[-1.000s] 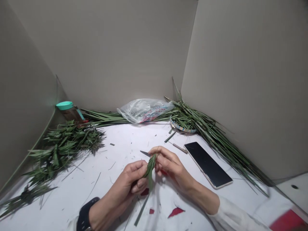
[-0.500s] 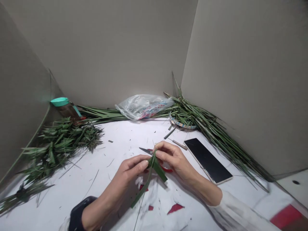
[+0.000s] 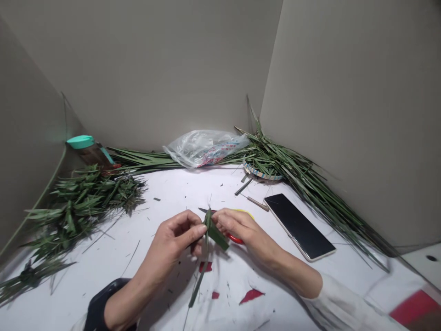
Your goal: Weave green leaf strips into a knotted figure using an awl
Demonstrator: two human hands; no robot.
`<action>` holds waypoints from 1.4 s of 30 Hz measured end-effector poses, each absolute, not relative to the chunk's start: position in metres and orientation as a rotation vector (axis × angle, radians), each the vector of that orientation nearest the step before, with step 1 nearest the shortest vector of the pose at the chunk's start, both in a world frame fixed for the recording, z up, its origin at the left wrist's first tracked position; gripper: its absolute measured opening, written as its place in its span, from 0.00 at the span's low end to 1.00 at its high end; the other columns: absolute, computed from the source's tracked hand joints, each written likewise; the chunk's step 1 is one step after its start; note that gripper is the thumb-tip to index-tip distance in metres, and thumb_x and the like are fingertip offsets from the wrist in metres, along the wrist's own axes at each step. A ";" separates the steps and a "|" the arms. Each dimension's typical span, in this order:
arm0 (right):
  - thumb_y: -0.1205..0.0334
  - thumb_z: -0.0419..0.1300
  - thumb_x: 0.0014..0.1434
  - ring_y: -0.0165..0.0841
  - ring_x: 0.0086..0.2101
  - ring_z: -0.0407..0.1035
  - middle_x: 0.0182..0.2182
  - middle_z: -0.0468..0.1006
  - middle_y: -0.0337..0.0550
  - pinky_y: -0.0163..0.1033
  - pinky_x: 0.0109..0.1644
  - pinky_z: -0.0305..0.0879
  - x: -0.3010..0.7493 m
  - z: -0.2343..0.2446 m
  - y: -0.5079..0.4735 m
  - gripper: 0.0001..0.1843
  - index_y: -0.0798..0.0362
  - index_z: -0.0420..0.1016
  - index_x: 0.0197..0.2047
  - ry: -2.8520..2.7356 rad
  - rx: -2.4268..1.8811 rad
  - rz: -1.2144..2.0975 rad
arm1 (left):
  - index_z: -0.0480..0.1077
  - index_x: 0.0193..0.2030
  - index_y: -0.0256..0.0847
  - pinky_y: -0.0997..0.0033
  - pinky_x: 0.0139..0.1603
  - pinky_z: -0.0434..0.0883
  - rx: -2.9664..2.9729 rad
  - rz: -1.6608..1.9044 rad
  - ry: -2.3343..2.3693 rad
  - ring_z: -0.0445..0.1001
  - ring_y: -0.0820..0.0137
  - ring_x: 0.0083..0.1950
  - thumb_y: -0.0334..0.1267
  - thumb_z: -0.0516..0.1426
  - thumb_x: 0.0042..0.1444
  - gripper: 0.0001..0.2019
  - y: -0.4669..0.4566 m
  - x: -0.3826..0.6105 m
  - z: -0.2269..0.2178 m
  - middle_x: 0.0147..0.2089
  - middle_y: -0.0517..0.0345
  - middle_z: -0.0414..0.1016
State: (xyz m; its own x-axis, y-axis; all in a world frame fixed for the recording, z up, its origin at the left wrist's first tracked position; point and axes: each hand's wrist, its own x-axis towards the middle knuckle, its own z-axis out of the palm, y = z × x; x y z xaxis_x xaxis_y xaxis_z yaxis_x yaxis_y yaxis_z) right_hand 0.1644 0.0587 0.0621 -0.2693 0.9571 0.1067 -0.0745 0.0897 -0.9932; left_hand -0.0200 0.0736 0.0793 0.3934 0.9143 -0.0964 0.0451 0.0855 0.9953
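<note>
Between my hands is a small folded piece of green leaf strips (image 3: 216, 236), with a long strip and a thin stalk hanging toward me. My left hand (image 3: 181, 234) pinches its left side between thumb and fingers. At its upper right, my right hand (image 3: 237, 225) has its fingers closed against the folded leaf; the fingertips are partly hidden. Behind and beneath the hands lie scissors (image 3: 235, 239) with red and yellow handles, mostly covered, their dark blade tip showing to the left.
A phone (image 3: 299, 226) and a thin brown-handled tool (image 3: 257, 203) lie right. Woven leaf pieces (image 3: 82, 202) pile up left beside a teal-lidded bottle (image 3: 87, 149). A plastic bag (image 3: 203, 148), long leaves (image 3: 317, 200) and a round tray (image 3: 263, 176) line the back. Red scraps (image 3: 252, 295) lie in front.
Both hands have shifted left with the leaf piece. The left fingers have curled in more around it, and the yellow scissor handle has come into sight. The view has tilted slightly.
</note>
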 end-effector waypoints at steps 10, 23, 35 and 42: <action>0.60 0.59 0.63 0.30 0.25 0.64 0.22 0.72 0.35 0.35 0.31 0.58 0.154 0.050 0.056 0.10 0.52 0.72 0.29 -1.426 -1.071 1.248 | 0.66 0.29 0.39 0.74 0.25 0.66 1.312 0.874 1.057 0.71 0.73 0.21 0.39 0.63 0.55 0.10 0.073 -0.019 0.079 0.22 0.64 0.72; 0.68 0.58 0.61 0.31 0.29 0.74 0.26 0.78 0.37 0.35 0.37 0.66 0.150 0.064 0.050 0.04 0.53 0.73 0.35 -1.392 -0.982 1.214 | 0.65 0.31 0.41 0.76 0.29 0.69 1.178 0.837 0.899 0.73 0.72 0.28 0.36 0.62 0.56 0.08 0.073 -0.020 0.083 0.26 0.62 0.73; 0.62 0.62 0.58 0.26 0.22 0.65 0.22 0.74 0.33 0.32 0.27 0.58 0.153 0.062 0.053 0.05 0.55 0.73 0.33 -1.327 -0.922 1.373 | 0.71 0.37 0.37 0.78 0.23 0.69 1.091 0.738 0.805 0.71 0.75 0.21 0.35 0.63 0.55 0.06 0.081 -0.022 0.080 0.28 0.56 0.77; 0.56 0.65 0.57 0.26 0.23 0.64 0.24 0.75 0.35 0.31 0.25 0.57 0.156 0.054 0.061 0.10 0.53 0.73 0.36 -1.185 -0.979 1.385 | 0.68 0.35 0.40 0.78 0.21 0.70 1.074 0.729 0.802 0.73 0.73 0.20 0.33 0.63 0.54 0.07 0.092 -0.029 0.076 0.24 0.61 0.76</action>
State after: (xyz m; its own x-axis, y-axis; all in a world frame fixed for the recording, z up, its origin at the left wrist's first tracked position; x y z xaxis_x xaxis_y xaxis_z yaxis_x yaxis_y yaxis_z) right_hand 0.1563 0.0609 0.0541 -0.1466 0.9886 0.0349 -0.1877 0.0068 -0.9822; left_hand -0.0287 0.0921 0.0763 0.5184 0.8304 -0.2040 -0.1242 0.3092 0.9429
